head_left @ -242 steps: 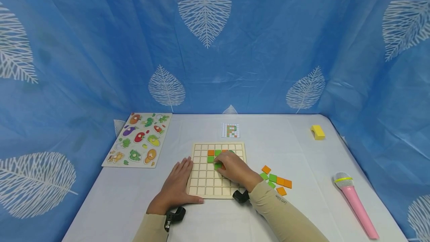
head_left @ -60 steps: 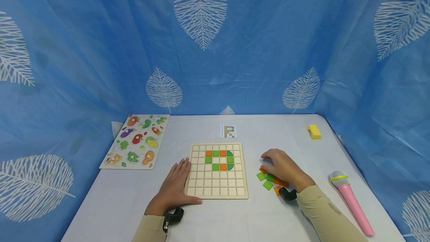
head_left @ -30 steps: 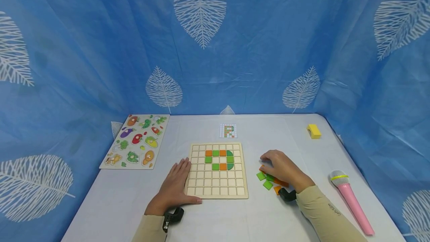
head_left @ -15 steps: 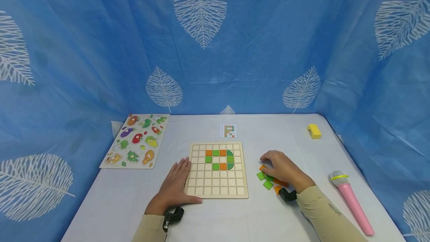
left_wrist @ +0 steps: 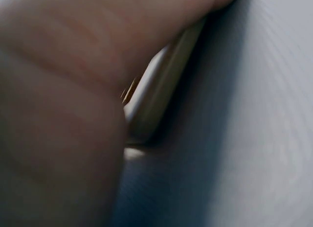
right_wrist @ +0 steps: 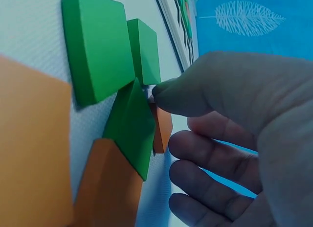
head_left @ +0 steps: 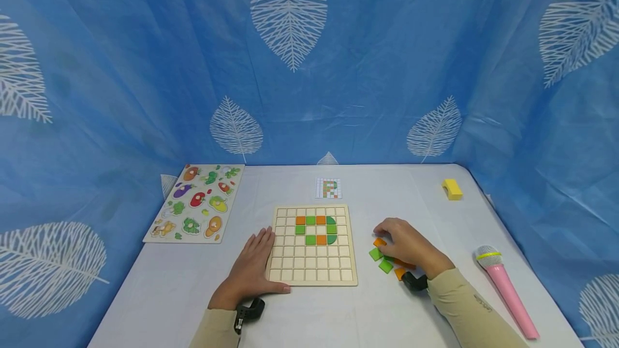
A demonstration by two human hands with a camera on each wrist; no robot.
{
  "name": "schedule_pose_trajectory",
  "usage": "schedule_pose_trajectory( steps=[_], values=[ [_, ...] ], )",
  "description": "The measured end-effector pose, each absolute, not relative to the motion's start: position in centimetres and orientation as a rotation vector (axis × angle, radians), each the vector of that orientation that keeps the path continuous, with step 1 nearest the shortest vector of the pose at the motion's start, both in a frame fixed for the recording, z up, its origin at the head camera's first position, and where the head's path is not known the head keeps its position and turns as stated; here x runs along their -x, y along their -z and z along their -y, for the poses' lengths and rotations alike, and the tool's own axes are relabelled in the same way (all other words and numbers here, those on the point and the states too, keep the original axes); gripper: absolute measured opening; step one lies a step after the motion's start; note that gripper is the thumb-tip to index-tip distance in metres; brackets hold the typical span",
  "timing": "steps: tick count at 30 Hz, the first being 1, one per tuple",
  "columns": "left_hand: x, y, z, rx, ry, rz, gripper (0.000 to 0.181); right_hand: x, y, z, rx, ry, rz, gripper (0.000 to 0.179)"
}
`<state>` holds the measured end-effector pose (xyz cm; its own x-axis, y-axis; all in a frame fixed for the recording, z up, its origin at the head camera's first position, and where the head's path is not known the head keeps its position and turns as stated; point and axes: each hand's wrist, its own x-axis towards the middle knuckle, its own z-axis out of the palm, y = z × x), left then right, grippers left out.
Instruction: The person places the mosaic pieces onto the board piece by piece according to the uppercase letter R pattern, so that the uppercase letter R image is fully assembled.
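My left hand (head_left: 251, 262) lies spread at the near left corner of a square wooden grid board (head_left: 290, 262), fingers along its left side and thumb along the near edge. Orange and green tiles sit in the upper grid, among them an orange square (head_left: 321, 239) and a dark green rounded piece (head_left: 331, 239). To the right, my right hand (head_left: 406, 240) hovers over loose tiles, fingers loosely bent. In the right wrist view its thumb (right_wrist: 181, 97) is right at an orange tile (right_wrist: 164, 129), beside green tiles (right_wrist: 100, 46). The hand partly hides the pile in the head view.
Behind the board lies a small pattern card (head_left: 329, 188) with a coloured R. A vegetable puzzle board (head_left: 198, 203) lies at the left. On the right are a yellow arch block (head_left: 452, 189) and a pink toy microphone (head_left: 508, 294). A blue curtain (head_left: 358, 69) backs the table.
Since the oldest frame, my right hand has moved from the board to the loose tiles, leaving tiles uncovered on the grid. Lately its thumb has shifted slightly nearer me. The left hand has stayed put.
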<state>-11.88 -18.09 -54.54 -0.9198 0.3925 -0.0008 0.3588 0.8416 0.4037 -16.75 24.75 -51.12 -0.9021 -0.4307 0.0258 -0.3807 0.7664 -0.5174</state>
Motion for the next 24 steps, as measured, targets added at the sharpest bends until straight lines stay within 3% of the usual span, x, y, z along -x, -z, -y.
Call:
schedule_pose_trajectory(
  steps=[24],
  values=[
    [11.94,54.77,18.18,-0.6,-0.592,-2.935,0.15,16.52,51.48,-24.84,0.688,0.804,-2.864,0.031]
  ],
)
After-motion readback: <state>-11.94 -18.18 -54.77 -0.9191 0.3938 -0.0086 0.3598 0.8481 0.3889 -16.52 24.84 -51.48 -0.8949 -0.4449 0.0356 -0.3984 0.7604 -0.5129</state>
